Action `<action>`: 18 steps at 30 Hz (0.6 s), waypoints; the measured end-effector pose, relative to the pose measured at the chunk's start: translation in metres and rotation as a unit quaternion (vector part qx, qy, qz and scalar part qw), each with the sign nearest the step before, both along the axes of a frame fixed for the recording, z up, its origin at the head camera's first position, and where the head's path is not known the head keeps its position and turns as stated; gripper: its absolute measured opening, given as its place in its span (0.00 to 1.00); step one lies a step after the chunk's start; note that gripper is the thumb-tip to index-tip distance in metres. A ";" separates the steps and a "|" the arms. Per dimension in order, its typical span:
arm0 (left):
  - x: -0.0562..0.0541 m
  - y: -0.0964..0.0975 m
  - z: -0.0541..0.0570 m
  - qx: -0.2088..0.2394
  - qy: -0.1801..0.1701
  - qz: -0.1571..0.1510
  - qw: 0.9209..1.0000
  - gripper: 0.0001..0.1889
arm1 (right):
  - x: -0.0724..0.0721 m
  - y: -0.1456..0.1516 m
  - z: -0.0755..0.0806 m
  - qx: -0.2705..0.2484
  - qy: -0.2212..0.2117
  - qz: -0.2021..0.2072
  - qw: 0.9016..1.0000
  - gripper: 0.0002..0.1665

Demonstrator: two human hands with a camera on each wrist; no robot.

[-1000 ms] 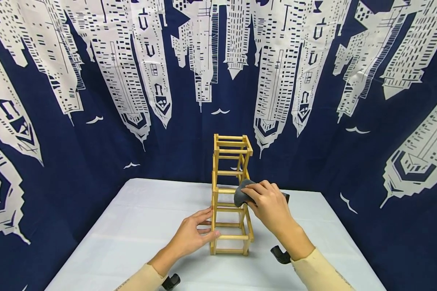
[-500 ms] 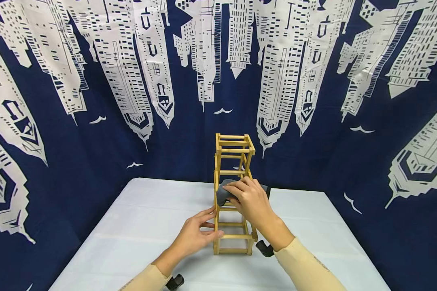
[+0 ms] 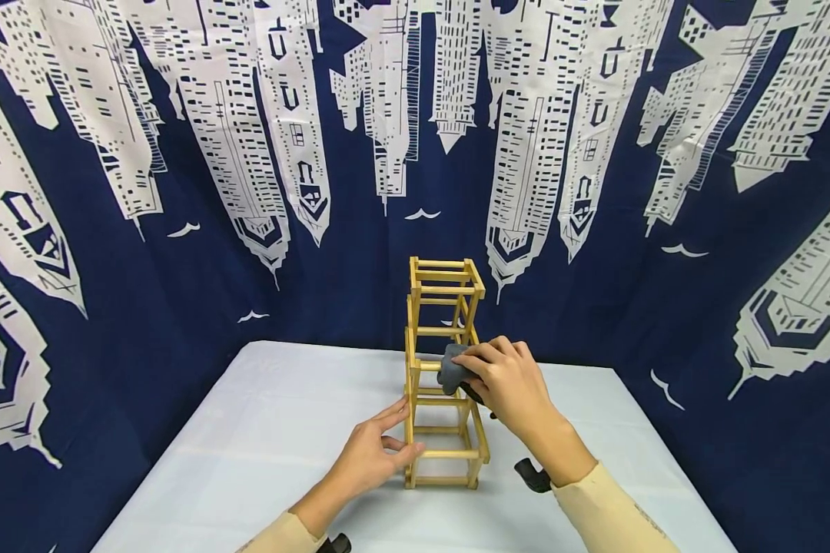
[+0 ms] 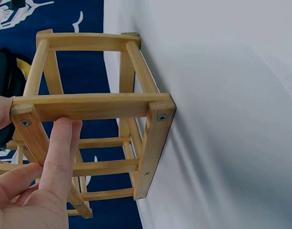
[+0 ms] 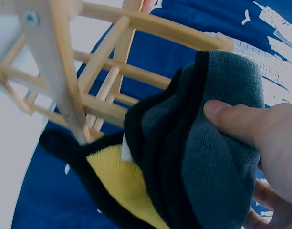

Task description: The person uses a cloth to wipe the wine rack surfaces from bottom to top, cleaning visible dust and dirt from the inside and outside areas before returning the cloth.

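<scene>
A light wooden rack (image 3: 449, 455) of bars and posts stands upright on the table in the head view. My left hand (image 3: 372, 455) steadies its lower left side, thumb on a front bar and fingers against the left post; in the left wrist view the fingers (image 4: 57, 157) lie along the frame. With my right hand (image 3: 513, 384) I hold a bunched grey cloth (image 3: 452, 370) against the rack's right side at mid-height. The right wrist view shows the cloth's black edging and yellow underside, with my thumb (image 5: 232, 117) pressing its grey face.
White cloth covers the table (image 3: 283, 407). Behind it hangs a navy curtain (image 3: 360, 284) printed with white buildings and gulls. Black wrist-camera mounts show beneath each forearm, the right mount (image 3: 534, 476) close to the rack's lower right.
My right hand slid the cloth left across the rack, then back to the right, where it is now. The left hand keeps its hold, and the rack stays put.
</scene>
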State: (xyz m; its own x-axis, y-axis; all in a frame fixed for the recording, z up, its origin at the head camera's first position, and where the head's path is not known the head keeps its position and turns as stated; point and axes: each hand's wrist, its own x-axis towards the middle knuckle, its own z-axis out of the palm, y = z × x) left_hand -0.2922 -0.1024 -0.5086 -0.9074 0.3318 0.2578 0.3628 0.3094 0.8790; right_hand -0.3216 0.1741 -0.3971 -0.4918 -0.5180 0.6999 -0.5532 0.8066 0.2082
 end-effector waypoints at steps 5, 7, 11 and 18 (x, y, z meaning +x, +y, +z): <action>0.002 0.000 -0.002 0.004 -0.010 0.002 1.000 0.42 | -0.001 0.005 -0.006 -0.073 -0.042 0.032 0.996 0.25; 0.003 0.001 -0.002 0.003 -0.013 0.003 1.000 0.42 | -0.002 0.009 -0.011 -0.098 -0.032 0.055 0.993 0.26; 0.005 0.002 -0.002 0.008 -0.020 0.002 1.000 0.43 | -0.006 0.022 -0.025 -0.089 0.029 0.109 0.990 0.29; 0.004 0.003 0.000 0.033 -0.019 -0.001 0.999 0.43 | -0.016 0.039 -0.040 -0.079 0.058 0.155 0.983 0.32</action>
